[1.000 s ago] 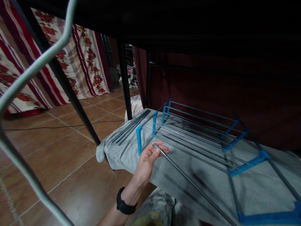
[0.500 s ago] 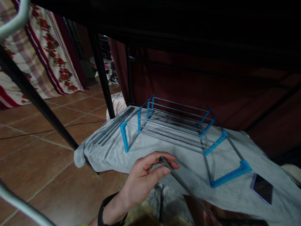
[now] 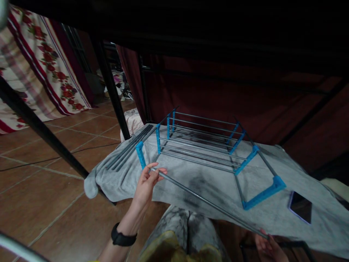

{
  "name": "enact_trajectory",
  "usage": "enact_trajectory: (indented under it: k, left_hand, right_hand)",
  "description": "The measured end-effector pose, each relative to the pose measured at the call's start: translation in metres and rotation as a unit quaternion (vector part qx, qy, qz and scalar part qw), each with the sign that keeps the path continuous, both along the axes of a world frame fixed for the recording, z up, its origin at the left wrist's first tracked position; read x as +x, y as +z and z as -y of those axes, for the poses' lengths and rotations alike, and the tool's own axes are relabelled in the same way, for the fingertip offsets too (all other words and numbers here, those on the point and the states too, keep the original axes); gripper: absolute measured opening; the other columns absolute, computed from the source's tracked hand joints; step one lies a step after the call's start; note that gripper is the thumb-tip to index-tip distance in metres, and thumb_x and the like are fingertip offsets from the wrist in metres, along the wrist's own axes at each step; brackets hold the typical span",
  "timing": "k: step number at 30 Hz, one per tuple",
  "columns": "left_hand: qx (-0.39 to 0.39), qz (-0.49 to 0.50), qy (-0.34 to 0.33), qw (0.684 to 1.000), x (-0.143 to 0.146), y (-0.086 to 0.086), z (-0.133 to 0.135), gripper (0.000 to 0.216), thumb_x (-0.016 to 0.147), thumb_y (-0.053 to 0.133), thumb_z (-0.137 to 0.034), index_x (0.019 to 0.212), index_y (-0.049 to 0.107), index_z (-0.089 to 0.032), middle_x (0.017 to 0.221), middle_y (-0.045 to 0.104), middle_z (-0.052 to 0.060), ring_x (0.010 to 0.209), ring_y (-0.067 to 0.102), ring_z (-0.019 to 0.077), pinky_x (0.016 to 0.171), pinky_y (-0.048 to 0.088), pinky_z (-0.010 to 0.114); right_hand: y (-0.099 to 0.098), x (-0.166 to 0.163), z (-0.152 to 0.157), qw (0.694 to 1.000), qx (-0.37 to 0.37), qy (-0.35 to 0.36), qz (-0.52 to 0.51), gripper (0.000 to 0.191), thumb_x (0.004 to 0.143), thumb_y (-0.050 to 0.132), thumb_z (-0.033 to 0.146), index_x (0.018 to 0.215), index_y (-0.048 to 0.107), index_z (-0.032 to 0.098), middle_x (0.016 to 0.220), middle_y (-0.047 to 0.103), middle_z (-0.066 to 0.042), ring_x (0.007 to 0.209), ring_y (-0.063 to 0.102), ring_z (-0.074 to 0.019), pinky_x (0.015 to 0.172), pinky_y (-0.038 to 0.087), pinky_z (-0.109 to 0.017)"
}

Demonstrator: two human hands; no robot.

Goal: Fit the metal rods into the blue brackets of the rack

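A grey metal rod (image 3: 201, 197) stretches between my two hands, low in front of the rack. My left hand (image 3: 149, 177) pinches its left end, close to a blue plastic bracket (image 3: 140, 154) at the rack's near left corner. At the lower right, my right hand (image 3: 265, 244) grips the other end. Behind the rod stands a partly built rack with blue brackets and grey rods (image 3: 201, 143). Its near right blue bracket (image 3: 264, 194) leans outward. I cannot tell whether the rod's left end touches the near left bracket.
Several loose rods (image 3: 129, 147) lie on the left of the grey blanket (image 3: 185, 182). A phone (image 3: 300, 207) rests at the right. Black bed posts (image 3: 111, 87) and a dark overhead frame surround the blanket. A cable (image 3: 62, 157) crosses the tiled floor.
My left hand has moved left and forward with its end of the rod, toward the near left bracket. The rod now lies more crosswise, and my right hand shows more fully.
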State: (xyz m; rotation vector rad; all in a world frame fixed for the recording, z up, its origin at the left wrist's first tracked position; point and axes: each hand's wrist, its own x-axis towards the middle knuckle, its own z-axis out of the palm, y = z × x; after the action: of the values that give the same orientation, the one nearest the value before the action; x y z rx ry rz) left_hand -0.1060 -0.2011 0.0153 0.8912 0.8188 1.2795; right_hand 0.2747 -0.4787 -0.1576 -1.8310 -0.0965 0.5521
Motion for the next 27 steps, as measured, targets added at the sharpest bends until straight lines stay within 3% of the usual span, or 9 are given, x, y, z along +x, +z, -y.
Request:
enact_trajectory:
  k: [2,5,9,13,16,21,27]
  left_hand:
    - [-0.081,0.019,0.016,0.996,-0.006,-0.025,-0.014,0.022,0.086,0.067,-0.013,0.107,0.061,-0.017,0.087,0.077,0.008,0.085,0.075,0.0219,0.079,0.059,0.032]
    - [-0.184,0.029,0.036,0.982,-0.013,-0.059,-0.026,0.019,0.088,0.054,-0.001,0.101,0.061,-0.014,0.085,0.076,0.01,0.077,0.075,0.0184,0.07,0.06,0.027]
    - [-0.289,0.029,0.047,0.956,-0.02,-0.094,-0.036,0.021,0.09,0.046,0.003,0.087,0.059,-0.012,0.081,0.073,0.009,0.064,0.072,0.0145,0.059,0.06,0.022]
    - [-0.335,0.02,0.043,0.941,-0.029,-0.11,-0.05,0.025,0.091,0.041,0.004,0.083,0.06,-0.012,0.079,0.071,0.006,0.058,0.068,0.0118,0.052,0.06,0.02]
    - [-0.338,0.025,0.048,0.939,-0.034,-0.11,-0.06,0.028,0.09,0.04,0.006,0.083,0.061,-0.012,0.077,0.07,0.004,0.056,0.066,0.0103,0.051,0.06,0.019]
    - [-0.345,0.027,0.055,0.936,-0.037,-0.108,-0.066,0.026,0.088,0.043,0.006,0.085,0.062,-0.011,0.076,0.069,0.004,0.057,0.067,0.011,0.054,0.061,0.019]
    - [-0.356,0.031,0.049,0.933,-0.029,-0.11,-0.064,0.024,0.087,0.046,0.006,0.084,0.062,-0.011,0.076,0.07,0.005,0.059,0.067,0.012,0.054,0.061,0.021]
  right_hand:
    - [0.016,0.017,0.0,0.995,0.078,-0.054,-0.024,0.013,0.067,0.059,0.048,0.067,0.056,0.035,0.083,0.065,-0.006,0.092,0.072,-0.0308,0.087,0.062,-0.051]
    - [0.058,0.024,-0.014,0.949,0.266,-0.152,-0.072,0.013,0.068,0.075,0.038,0.073,0.064,0.032,0.089,0.068,-0.002,0.086,0.071,-0.017,0.082,0.061,-0.028]
    - [0.128,-0.001,-0.051,0.903,0.41,-0.124,-0.039,0.025,0.065,0.084,0.032,0.084,0.069,0.027,0.086,0.071,0.003,0.086,0.07,-0.0115,0.083,0.059,-0.024]
    - [0.172,-0.033,-0.092,0.894,0.442,-0.065,-0.025,0.038,0.067,0.086,0.036,0.099,0.07,0.023,0.094,0.075,0.002,0.088,0.07,-0.0095,0.083,0.056,-0.022]
    - [0.182,-0.049,-0.113,0.897,0.441,-0.02,-0.014,0.042,0.069,0.085,0.039,0.104,0.07,0.023,0.1,0.076,0.0,0.092,0.069,-0.0112,0.089,0.055,-0.027]
    - [0.181,-0.064,-0.132,0.9,0.435,0.028,-0.018,0.04,0.069,0.084,0.042,0.103,0.072,0.025,0.103,0.077,-0.002,0.093,0.069,-0.015,0.094,0.055,-0.037]
    - [0.173,-0.069,-0.139,0.901,0.429,0.045,-0.039,0.034,0.069,0.084,0.04,0.097,0.071,0.025,0.096,0.077,-0.001,0.091,0.069,-0.0142,0.089,0.054,-0.032]
